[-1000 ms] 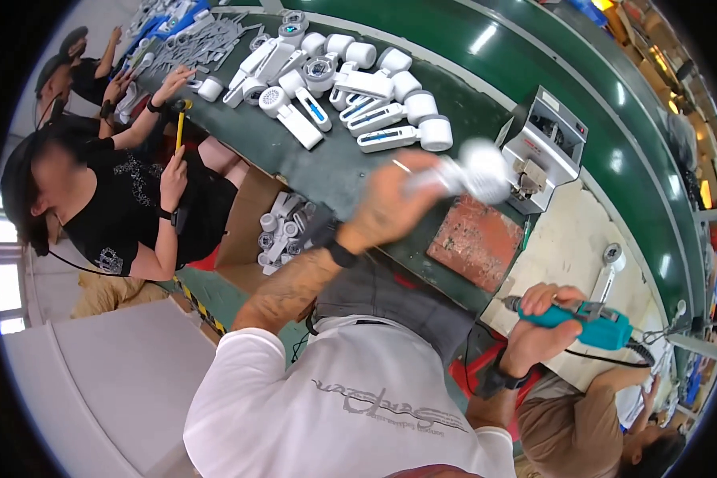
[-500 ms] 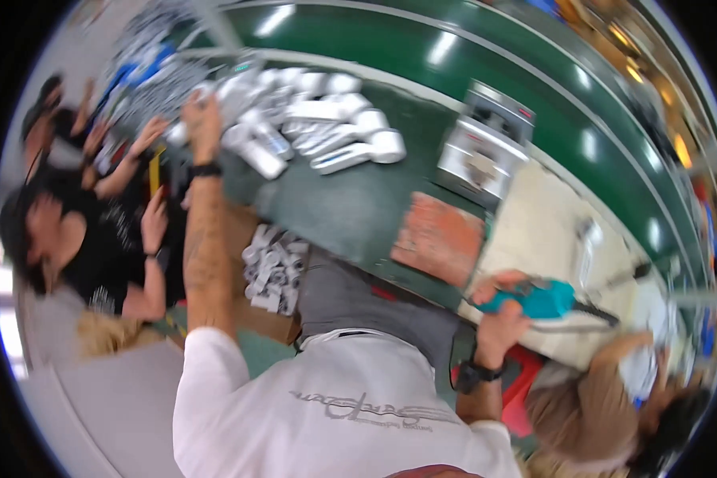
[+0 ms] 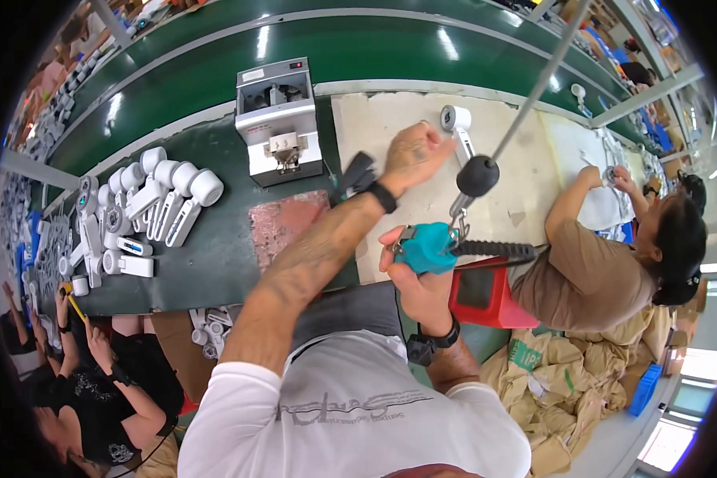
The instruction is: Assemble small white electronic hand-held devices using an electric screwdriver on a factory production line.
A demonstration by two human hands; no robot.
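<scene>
My right hand (image 3: 418, 275) is wrapped round a teal electric screwdriver (image 3: 429, 247), which hangs by a metal hook below a black bulb-shaped piece (image 3: 478, 176). A ribbed black cord sleeve (image 3: 494, 251) sticks out of its right side; the tip is hidden. My left arm reaches across the bench, and my left hand (image 3: 416, 155) has its fingers curled in beside a white handheld fan (image 3: 456, 119). Whatever those fingers hold, if anything, is hidden. The fan lies on the cream sheet (image 3: 390, 111), its round head away from me.
Left of the sheet stand a grey metal machine (image 3: 275, 119) and a worn reddish pad (image 3: 275, 227). Many white fans (image 3: 163, 191) are heaped on the green bench. A red stool (image 3: 486, 295) is at right. Co-workers sit on both sides, one in a brown shirt (image 3: 589, 279).
My left hand has swung from the fan heap at far left to beside the single fan on the sheet. My view has turned right. The screwdriver stays in my right hand.
</scene>
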